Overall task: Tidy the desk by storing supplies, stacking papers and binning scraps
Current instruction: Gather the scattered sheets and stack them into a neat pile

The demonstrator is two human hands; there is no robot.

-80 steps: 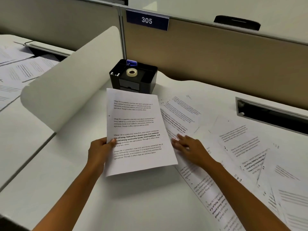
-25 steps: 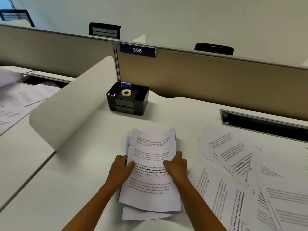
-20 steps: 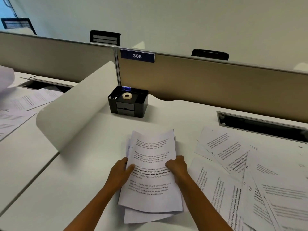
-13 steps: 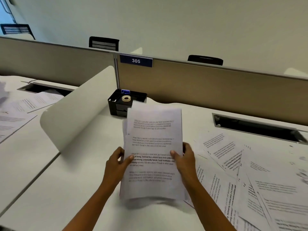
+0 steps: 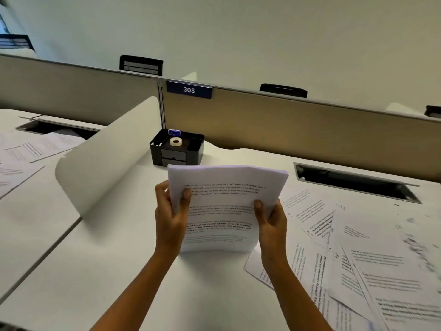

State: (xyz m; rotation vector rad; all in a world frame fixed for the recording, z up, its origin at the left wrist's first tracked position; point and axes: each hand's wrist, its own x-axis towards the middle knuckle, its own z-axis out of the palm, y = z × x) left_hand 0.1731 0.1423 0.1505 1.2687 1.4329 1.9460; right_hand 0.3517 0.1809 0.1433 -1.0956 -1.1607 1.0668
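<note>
Desk: paper stack between hands

Two hands, one paper stack, one black organizer, one tape roll, many overlapping loose sheets beyond counting

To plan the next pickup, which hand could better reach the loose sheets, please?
Probably right: the right hand grips the stack beside the loose sheets; the left hand grips its far side.
</note>
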